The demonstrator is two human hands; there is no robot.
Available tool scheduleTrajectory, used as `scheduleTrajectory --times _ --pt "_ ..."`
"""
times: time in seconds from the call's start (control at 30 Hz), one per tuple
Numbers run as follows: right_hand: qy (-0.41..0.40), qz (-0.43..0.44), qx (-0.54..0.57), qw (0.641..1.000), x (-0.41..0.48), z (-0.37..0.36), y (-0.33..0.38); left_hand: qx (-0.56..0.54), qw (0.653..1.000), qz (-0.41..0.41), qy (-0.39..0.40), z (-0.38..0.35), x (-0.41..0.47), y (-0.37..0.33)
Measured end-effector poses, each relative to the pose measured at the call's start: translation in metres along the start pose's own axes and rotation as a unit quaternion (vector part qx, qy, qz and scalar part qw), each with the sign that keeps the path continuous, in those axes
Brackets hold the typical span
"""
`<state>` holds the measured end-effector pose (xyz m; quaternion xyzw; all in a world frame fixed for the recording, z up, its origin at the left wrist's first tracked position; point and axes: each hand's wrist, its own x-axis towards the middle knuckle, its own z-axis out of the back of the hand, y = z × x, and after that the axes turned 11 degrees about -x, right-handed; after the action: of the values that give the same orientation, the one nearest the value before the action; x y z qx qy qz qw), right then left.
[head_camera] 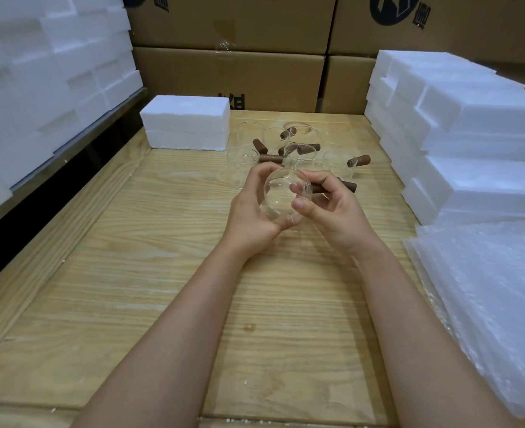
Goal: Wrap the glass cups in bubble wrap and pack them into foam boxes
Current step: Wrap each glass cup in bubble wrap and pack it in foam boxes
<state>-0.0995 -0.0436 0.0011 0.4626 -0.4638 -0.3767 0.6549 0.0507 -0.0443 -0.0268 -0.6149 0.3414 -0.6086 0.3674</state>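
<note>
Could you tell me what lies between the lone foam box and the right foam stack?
Glass cups with brown handles stand between the foam box and the foam stack, in the head view.

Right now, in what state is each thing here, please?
held cup: bare, not yet wrapped, lifted off the table.
left hand: grips the held cup.
right hand: pinches its rim by the handle.
other cups: unwrapped, on the table.
foam box: closed.
bubble wrap: stacked flat, untouched.
</note>
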Motion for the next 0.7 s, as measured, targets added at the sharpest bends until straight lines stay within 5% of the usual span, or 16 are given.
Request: scheduleTrajectory --times 0.7 --pt "-0.153 0.034 0.065 0.985 0.0044 0.0035 0.0012 -0.063 0.998 0.018 0.014 -0.0004 0.0032 -0.0014"
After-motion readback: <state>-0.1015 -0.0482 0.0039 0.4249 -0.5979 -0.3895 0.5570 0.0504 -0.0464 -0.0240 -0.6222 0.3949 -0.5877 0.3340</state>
